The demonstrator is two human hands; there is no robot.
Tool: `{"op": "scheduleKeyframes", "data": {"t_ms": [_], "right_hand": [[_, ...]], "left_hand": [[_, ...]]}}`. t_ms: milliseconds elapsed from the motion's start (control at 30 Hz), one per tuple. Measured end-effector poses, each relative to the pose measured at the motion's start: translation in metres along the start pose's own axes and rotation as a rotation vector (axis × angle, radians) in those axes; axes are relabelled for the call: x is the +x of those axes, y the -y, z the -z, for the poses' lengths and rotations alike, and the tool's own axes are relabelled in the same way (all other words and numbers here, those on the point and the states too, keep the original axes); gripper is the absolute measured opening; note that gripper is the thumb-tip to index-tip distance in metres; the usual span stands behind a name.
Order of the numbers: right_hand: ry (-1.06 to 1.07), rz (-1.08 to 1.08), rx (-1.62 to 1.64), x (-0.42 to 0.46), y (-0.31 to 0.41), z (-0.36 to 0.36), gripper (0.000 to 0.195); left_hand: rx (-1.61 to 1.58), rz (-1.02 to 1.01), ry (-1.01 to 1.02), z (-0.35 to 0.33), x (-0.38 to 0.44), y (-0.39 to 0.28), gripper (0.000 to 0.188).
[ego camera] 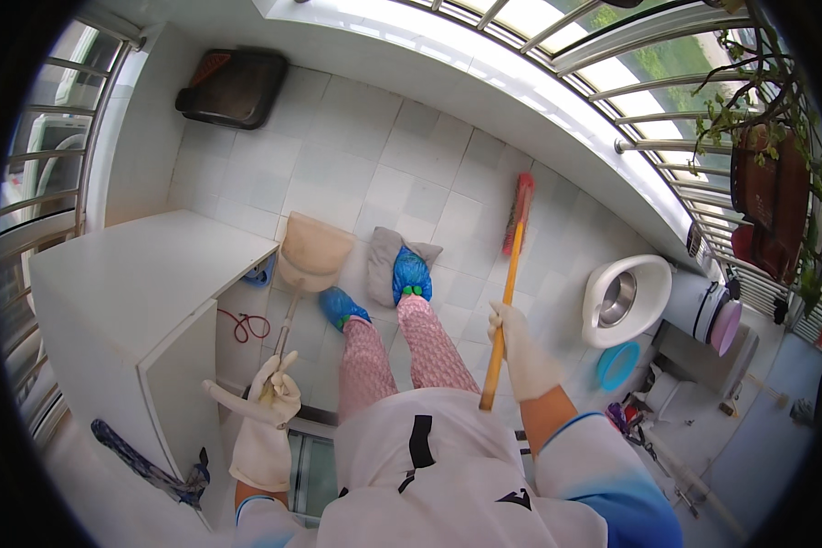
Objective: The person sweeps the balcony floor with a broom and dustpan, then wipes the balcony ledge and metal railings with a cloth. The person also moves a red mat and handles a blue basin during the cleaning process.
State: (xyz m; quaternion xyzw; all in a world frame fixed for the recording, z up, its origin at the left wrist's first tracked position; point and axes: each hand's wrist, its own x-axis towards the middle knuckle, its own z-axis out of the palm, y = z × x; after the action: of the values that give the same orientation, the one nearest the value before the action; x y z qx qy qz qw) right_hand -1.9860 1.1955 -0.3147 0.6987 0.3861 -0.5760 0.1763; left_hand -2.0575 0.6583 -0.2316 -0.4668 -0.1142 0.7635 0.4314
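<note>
My right hand (517, 349), in a pale rubber glove, grips the yellow handle of a broom (513, 274). The broom's red-pink bristle head (518, 212) rests on the tiled floor near the wall below the window. At the lower left, my left hand (274, 397), gloved alike, is at the top of a dustpan's thin handle; some fingers are curled and the thumb sticks out. The beige dustpan (314, 250) lies on the floor beside the white cabinet. A grey cloth (383, 267) lies under my right foot, and both feet wear blue shoe covers (412, 268).
A white cabinet (157, 274) stands at left, with a red cord (244, 327) beside it. A black case (233, 89) lies by the far wall. At right are a white rounded stand with a metal bowl (617, 299), a blue basin (618, 366) and barred windows with plants.
</note>
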Motion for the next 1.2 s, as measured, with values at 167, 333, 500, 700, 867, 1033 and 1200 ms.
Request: {"op": "scheduleKeyframes", "data": {"t_ms": [167,333,500,700,867,1033,1200], "right_hand": [[0.244,0.061,0.129,-0.019,-0.040,-0.113,0.022],[0.359,-0.125,0.182,-0.102,-0.069,-0.231,0.026],[0.357,-0.098,0.046,-0.141,-0.073,-0.259,0.031],[0.272,0.250,-0.254,-0.075,-0.030,-0.200,0.032],[0.267,0.170,-0.241,-0.024,0.017,-0.202,0.028],[0.270,0.107,-0.469,-0.051,-0.053,-0.201,0.026],[0.319,0.208,-0.598,-0.079,-0.034,-0.174,0.028]], "left_hand": [[-0.024,0.055,-0.020,0.013,-0.007,-0.019,0.048],[0.157,-0.092,-0.125,0.014,-0.011,-0.030,0.046],[0.208,-0.257,-0.279,-0.003,-0.004,-0.023,0.045],[0.064,-0.315,-0.349,0.018,0.001,-0.027,0.048],[0.080,-0.307,-0.312,0.029,0.006,-0.035,0.049],[0.127,-0.304,-0.264,0.032,0.013,-0.037,0.046],[0.135,-0.336,-0.346,0.021,0.018,-0.033,0.045]]}}
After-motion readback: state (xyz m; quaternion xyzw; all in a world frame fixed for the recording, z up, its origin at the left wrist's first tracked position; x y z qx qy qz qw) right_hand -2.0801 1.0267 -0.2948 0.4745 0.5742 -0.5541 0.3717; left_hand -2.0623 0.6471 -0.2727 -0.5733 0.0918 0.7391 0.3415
